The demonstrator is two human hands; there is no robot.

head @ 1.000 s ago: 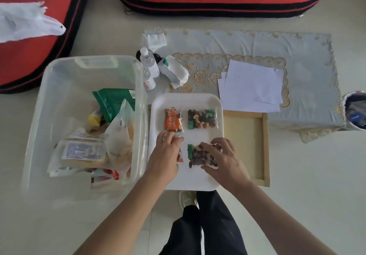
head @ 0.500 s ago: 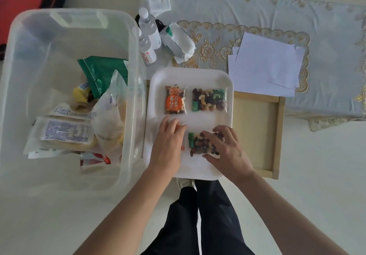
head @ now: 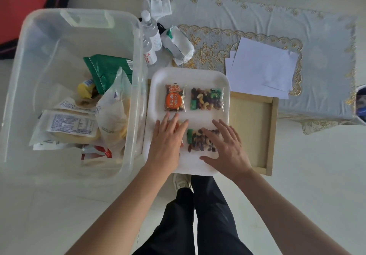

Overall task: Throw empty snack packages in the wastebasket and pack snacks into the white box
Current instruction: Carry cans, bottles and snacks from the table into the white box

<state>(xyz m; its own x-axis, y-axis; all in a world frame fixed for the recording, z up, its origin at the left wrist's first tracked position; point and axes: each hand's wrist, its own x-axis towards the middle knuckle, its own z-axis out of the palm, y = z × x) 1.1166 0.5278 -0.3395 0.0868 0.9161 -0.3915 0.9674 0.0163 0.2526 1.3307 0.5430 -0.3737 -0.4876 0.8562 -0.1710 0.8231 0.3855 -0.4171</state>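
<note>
A white box (head: 225, 80), shallow like a tray, lies in front of me on a wooden tray (head: 255, 128). At its far side sit an orange nut packet (head: 174, 100) and a clear packet of mixed nuts (head: 207, 101). My left hand (head: 168, 142) lies flat with straight fingers over another orange packet, which is mostly hidden. Beside it my right hand (head: 223, 145) presses flat on a second clear mixed-nut packet (head: 198, 142) at the near right of the box. The wastebasket (head: 361, 104) shows only at the right edge.
A large clear plastic bin (head: 136, 100) at the left holds a green bag (head: 109, 70), bread packs (head: 71, 126) and other snacks. Behind the white box are two small bottles (head: 150, 37), a tissue pack (head: 178, 44) and white paper sheets (head: 261, 64) on a lace cloth.
The view has shifted slightly between frames. Both hands have flattened: the fingers of each now lie straighter on the two near packets. The packets have barely moved.
</note>
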